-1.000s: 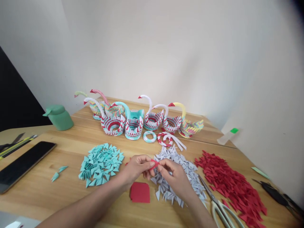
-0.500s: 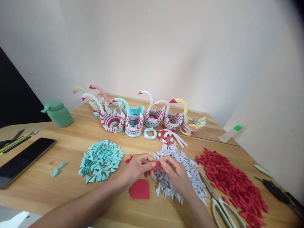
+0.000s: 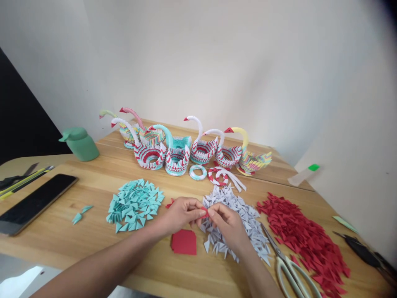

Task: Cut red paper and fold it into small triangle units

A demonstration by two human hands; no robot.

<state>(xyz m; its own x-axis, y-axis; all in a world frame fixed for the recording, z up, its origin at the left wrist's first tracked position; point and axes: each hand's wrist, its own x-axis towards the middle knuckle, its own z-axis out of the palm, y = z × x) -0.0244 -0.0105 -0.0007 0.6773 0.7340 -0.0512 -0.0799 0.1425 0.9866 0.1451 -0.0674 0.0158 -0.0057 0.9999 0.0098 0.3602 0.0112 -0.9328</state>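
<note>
My left hand (image 3: 181,213) and my right hand (image 3: 228,223) meet over the wooden table (image 3: 93,231), both pinching one small folded red paper piece (image 3: 204,212) between fingertips. Directly below the hands lies a small stack of red paper squares (image 3: 184,242). Under my right hand spreads a pile of white folded triangles (image 3: 245,219). A pile of teal folded triangles (image 3: 135,203) lies to the left of my left hand, and a large pile of red folded triangles (image 3: 304,238) lies to the right.
Several paper swans (image 3: 186,149) stand in a row at the back, with two paper rings (image 3: 207,174) in front. Scissors (image 3: 288,269) lie right of my wrist. A dark tablet (image 3: 34,203), pens (image 3: 25,178) and a green container (image 3: 80,143) sit left; dark pliers (image 3: 362,252) far right.
Both hands stay pinched on the red piece and have shifted slightly; the view has drifted a little, so the swans and piles sit a bit higher and to the right.
</note>
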